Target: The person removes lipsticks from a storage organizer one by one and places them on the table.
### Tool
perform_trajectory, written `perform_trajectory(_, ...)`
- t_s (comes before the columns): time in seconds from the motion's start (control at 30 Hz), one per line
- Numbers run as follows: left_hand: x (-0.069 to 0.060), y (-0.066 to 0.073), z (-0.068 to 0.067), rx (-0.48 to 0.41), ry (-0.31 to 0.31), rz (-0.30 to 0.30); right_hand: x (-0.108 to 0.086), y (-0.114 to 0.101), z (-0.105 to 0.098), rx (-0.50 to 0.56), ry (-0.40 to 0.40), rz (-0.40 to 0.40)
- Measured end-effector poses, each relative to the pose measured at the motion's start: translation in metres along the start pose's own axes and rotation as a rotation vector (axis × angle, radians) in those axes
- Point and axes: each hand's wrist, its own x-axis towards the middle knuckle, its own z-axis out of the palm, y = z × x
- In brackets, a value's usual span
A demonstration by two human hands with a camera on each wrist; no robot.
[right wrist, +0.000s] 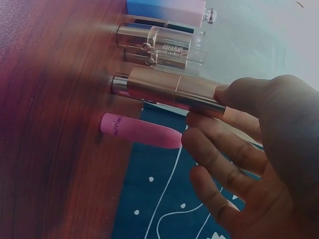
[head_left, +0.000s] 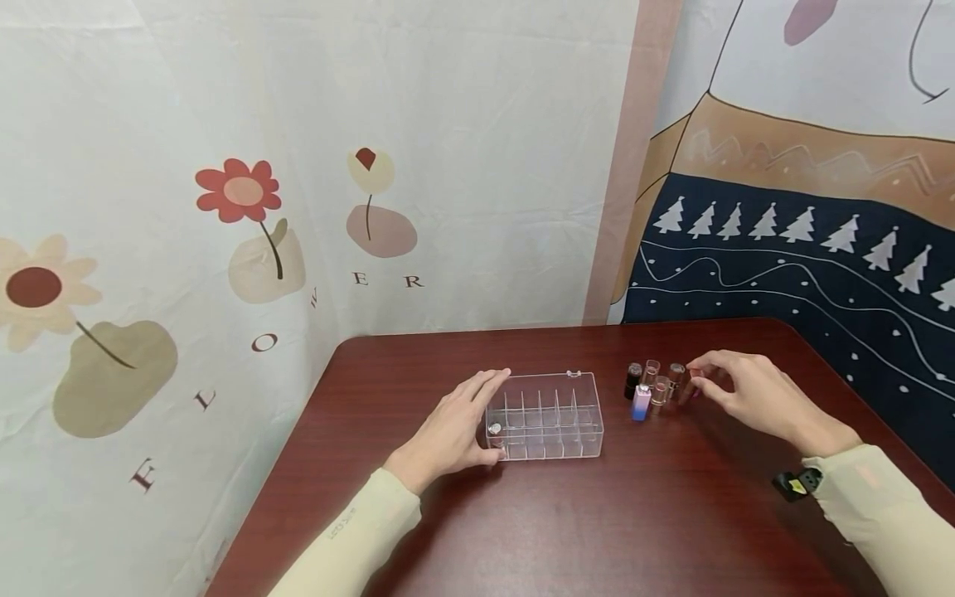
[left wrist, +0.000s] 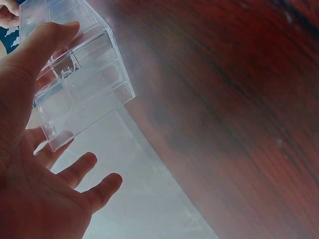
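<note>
A clear plastic divided box (head_left: 543, 423) stands on the table with its lid raised at the back. My left hand (head_left: 448, 431) grips its left end, thumb at the front and fingers behind; in the left wrist view the thumb lies over the box wall (left wrist: 94, 82). One small tube with a shiny top (head_left: 496, 429) sits in a left compartment. At the right, my right hand (head_left: 757, 396) pinches the top of a rose-gold lipstick tube (right wrist: 164, 90) between thumb and fingers. Beside it stands a pink lipstick tube (right wrist: 142, 131), near the other fingertips.
Left of the right hand stand a blue-and-pink lipstick tube (head_left: 641, 405), a black-looking tube (head_left: 632, 380) and several clear-capped lipstick tubes (head_left: 660, 390). The reddish-brown table (head_left: 567, 522) meets a pale printed curtain (head_left: 477, 166) and a dark blue printed cloth (head_left: 746, 282).
</note>
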Motion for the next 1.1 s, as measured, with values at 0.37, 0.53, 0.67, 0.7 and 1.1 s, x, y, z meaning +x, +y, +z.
perform_trajectory(0.37,-0.0003,-0.0006,0.0012,0.002,-0.003,-0.006,0.0013,0.002,0.0028,0.02,-0.061,0.012)
perform_trajectory(0.53,-0.0005,-0.0001,0.0003,0.0,-0.006,-0.01,0.001,0.0026,0.004,0.02,-0.075,0.014)
perform_trajectory(0.67,-0.0005,0.0003,-0.0001,-0.005,-0.004,-0.008,0.0009,0.0026,0.0044,0.025,-0.084,0.015)
perform_trajectory(0.7,-0.0006,0.0003,-0.0001,-0.005,-0.003,-0.008,0.001,0.0027,0.0045,0.025,-0.087,0.017)
perform_trajectory(1.1,-0.0004,0.0005,0.0001,0.004,-0.002,-0.002,0.0026,0.0014,0.006,0.038,-0.103,0.01)
